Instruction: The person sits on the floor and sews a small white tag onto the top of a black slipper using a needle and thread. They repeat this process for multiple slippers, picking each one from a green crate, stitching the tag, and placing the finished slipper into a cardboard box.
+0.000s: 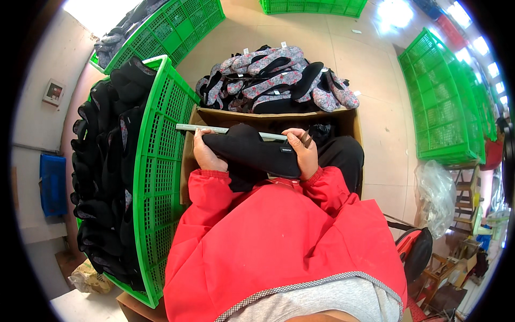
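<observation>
A black slipper [257, 155] with a small dark label on its side is held sideways in front of my red jacket. My left hand [209, 154] is closed on its left end, the thumb on top. My right hand [304, 153] grips the right end near the label. A small dark strip or tool [307, 139] shows at the right fingers; I cannot make out what it is. Behind the slipper runs a thin pale rod [214, 129], close to the fingertips of both hands; whether they hold it I cannot tell.
Floral and black slippers [276, 80] are heaped just beyond an open cardboard box [348, 121]. A green crate [161, 177] full of black slippers [107, 177] stands close on my left. More green crates [442, 102] stand at right and behind. Clear plastic sheeting [434, 193] hangs at right.
</observation>
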The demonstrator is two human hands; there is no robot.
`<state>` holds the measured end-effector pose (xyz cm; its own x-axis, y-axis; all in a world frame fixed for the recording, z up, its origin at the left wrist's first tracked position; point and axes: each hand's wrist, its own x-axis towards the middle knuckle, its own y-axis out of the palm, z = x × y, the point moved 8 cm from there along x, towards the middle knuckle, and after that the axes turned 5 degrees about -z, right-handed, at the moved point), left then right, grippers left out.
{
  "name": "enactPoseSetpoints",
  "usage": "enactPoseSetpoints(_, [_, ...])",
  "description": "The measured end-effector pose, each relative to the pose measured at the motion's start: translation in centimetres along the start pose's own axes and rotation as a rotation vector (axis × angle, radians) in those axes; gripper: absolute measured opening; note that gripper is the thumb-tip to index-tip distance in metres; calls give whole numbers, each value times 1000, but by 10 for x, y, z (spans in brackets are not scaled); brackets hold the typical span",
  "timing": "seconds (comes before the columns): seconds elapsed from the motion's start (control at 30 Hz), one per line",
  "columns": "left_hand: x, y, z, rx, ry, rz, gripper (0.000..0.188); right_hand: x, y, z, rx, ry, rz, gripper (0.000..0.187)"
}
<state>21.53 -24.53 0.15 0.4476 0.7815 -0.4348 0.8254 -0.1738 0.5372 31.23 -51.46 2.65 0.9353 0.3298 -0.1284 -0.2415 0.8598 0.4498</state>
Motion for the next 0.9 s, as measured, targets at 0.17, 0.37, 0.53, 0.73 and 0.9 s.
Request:
enactPoseSetpoints(0.17, [-9,11,-14,-60,74,112,27,2,-6,-7,-21,-37,-12,15])
enactPoseSetpoints(0.37, [-31,22,-23,15,159,92,24,1,-6,-3,-3,-51,-9,15])
enactPoseSetpoints(0.53, [-35,25,-26,28,195,117,4,4,-13,-5,-12,-39,-17,16])
enactPoseSetpoints(0.73, [-30,25,-31,91,262,166,12,-1,-16,8,-135,-161,-142,14])
enactPoseSetpoints(0.9, [-40,39,-10,-85,18,235,25,-19,-2,27,-125,-285,-16,11])
